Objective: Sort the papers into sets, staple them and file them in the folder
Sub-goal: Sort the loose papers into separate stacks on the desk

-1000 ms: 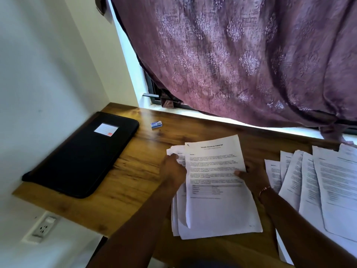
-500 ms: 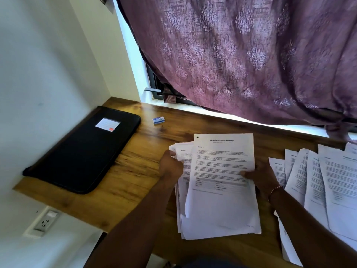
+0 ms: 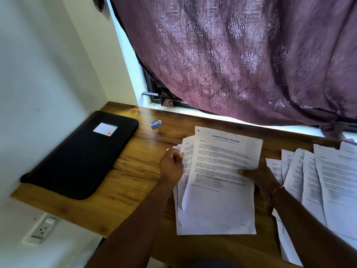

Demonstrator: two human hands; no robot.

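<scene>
A stack of printed white papers (image 3: 218, 202) lies on the wooden desk (image 3: 135, 171) in front of me, its top sheet headed as a transcript. My left hand (image 3: 171, 166) grips the left edges of the sheets. My right hand (image 3: 258, 176) pinches the top sheet's right edge, thumb on top. A second fanned spread of papers (image 3: 316, 180) lies to the right under my right forearm. A black zipped folder (image 3: 81, 153) with a white label lies closed at the desk's left end. No stapler is in sight.
A small blue and white box (image 3: 156, 123) sits on the desk near the folder's far corner. A purple patterned curtain (image 3: 241, 60) hangs over the window behind the desk. A white wall (image 3: 38, 74) bounds the left, with a wall socket (image 3: 43, 228) below the desk.
The top sheet has shifted slightly right and up off the stack between my two hands. My view has tilted a little. The folder and right papers lie as before.
</scene>
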